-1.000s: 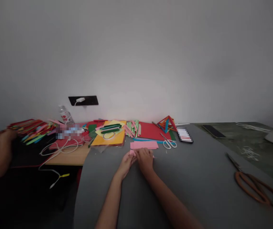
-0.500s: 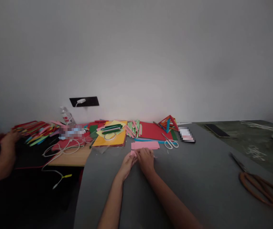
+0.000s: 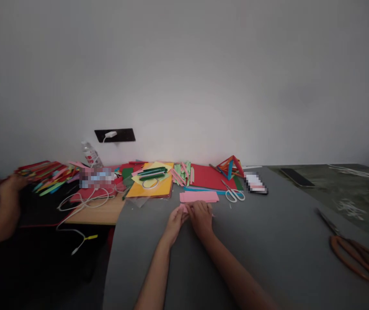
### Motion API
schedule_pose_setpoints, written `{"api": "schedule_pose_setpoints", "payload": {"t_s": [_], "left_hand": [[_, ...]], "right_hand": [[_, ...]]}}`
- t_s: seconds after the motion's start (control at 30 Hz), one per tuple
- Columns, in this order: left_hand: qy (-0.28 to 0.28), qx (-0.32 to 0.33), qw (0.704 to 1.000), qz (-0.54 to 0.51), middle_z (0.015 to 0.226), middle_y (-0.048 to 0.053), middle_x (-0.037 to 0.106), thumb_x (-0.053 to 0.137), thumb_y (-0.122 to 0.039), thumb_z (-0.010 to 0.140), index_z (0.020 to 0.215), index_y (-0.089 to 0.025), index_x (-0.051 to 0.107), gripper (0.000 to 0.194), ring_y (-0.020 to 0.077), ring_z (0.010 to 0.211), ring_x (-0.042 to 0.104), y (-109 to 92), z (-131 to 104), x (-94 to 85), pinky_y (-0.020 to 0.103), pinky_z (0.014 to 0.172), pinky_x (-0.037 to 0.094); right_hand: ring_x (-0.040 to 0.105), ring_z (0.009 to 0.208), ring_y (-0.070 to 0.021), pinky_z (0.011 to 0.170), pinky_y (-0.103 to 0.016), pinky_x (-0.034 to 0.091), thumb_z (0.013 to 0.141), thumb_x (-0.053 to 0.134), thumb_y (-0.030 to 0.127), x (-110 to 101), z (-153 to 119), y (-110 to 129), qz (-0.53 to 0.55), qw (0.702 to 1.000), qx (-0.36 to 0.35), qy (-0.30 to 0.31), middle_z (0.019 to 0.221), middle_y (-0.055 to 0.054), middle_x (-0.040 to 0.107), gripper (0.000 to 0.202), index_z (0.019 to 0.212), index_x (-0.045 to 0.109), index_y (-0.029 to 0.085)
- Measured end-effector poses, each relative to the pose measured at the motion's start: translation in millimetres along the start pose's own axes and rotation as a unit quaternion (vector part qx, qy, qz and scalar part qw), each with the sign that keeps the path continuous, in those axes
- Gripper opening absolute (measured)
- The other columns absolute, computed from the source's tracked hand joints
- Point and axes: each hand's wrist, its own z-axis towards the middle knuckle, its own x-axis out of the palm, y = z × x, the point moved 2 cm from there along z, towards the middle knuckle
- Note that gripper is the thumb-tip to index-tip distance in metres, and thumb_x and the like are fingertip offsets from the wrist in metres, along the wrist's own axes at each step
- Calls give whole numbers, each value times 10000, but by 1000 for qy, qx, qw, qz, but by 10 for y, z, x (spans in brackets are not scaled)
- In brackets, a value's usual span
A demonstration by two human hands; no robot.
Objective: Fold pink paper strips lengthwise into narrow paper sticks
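The person's left hand [image 3: 175,223] and right hand [image 3: 201,218] meet fingertip to fingertip on the grey mat [image 3: 268,258], both pinched narrow on a small pink paper strip [image 3: 184,208] that lies just in front of a flat stack of pink strips [image 3: 199,196]. Toward the person and to the right, the mat is bare as far as the orange-handled scissors [image 3: 354,258] near its right edge. Beyond the stack, white scissors [image 3: 234,192], red paper [image 3: 207,177] and orange paper [image 3: 153,186] crowd the far edge. The mat's left edge drops away beside the wooden table [image 3: 94,213]. At far left, another person's hand [image 3: 10,189] rests by coloured strips [image 3: 47,173]. No writing can be read; two patches are blurred.
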Motion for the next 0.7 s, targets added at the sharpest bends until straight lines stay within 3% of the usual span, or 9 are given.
{"api": "schedule_pose_setpoints", "payload": {"t_s": [0.1, 0.17, 0.23, 0.3, 0.37, 0.47, 0.57, 0.7], "left_hand": [[-21, 28, 999, -19, 1106, 118, 572, 514, -402, 739, 1043, -157, 567, 394, 238, 1090, 463, -6, 16, -28, 397, 953, 287], [-21, 41, 998, -30, 1136, 119, 552, 507, -395, 746, 1095, -164, 540, 420, 237, 1108, 445, -28, 19, -34, 390, 958, 280], [-19, 43, 998, -36, 1145, 119, 546, 517, -395, 739, 1119, -167, 526, 443, 241, 1114, 438, -48, 19, -35, 384, 957, 285], [-19, 44, 998, -38, 1148, 114, 545, 525, -397, 732, 1129, -174, 521, 455, 242, 1114, 437, -57, 17, -37, 377, 952, 294], [-17, 46, 998, -37, 1157, 105, 539, 522, -395, 736, 1134, -184, 518, 451, 241, 1113, 437, -55, 14, -37, 372, 947, 302], [-4, 46, 999, -29, 1188, 100, 514, 504, -382, 754, 1137, -178, 516, 433, 240, 1120, 426, -43, 6, -23, 368, 940, 312], [6, 52, 999, -12, 1187, 101, 513, 486, -362, 771, 1116, -159, 533, 403, 236, 1128, 414, -37, -9, -5, 359, 937, 317], [4, 46, 999, 27, 1054, 94, 599, 493, -376, 760, 1013, -143, 595, 358, 230, 1034, 495, -9, -20, -2, 359, 907, 347]], "right_hand": [[516, 800, -174, 752, -315, 308, 812, 456, 287, -86, -84, 81, 70, 997, -40, -21, 790, -57, 617, 173, 750, 592, 202], [529, 680, -144, 670, -270, 356, 787, 488, 306, -73, -128, 179, 169, 983, -53, 47, 662, -33, 609, 208, 637, 589, 203], [491, 509, -113, 519, -231, 360, 767, 495, 344, -14, -137, 229, 262, 958, 80, 84, 523, -11, 564, 292, 535, 564, 180], [464, 438, -106, 432, -215, 340, 714, 531, 409, 78, -125, 243, 364, 897, 222, 112, 465, -1, 540, 321, 516, 566, 159], [476, 440, -106, 414, -210, 347, 658, 582, 425, 159, -101, 212, 463, 817, 322, 122, 527, -10, 577, 290, 627, 601, 137], [432, 397, -87, 373, -198, 311, 602, 633, 414, 211, -81, 100, 533, 741, 390, 123, 484, 18, 538, 290, 670, 598, 135], [418, 408, -77, 386, -194, 313, 582, 663, 374, 199, -90, 8, 564, 712, 402, 110, 474, 31, 515, 257, 653, 589, 138], [394, 379, -67, 378, -193, 298, 582, 666, 364, 184, -93, -24, 567, 710, 404, 102, 421, 42, 487, 247, 564, 568, 138]]}}
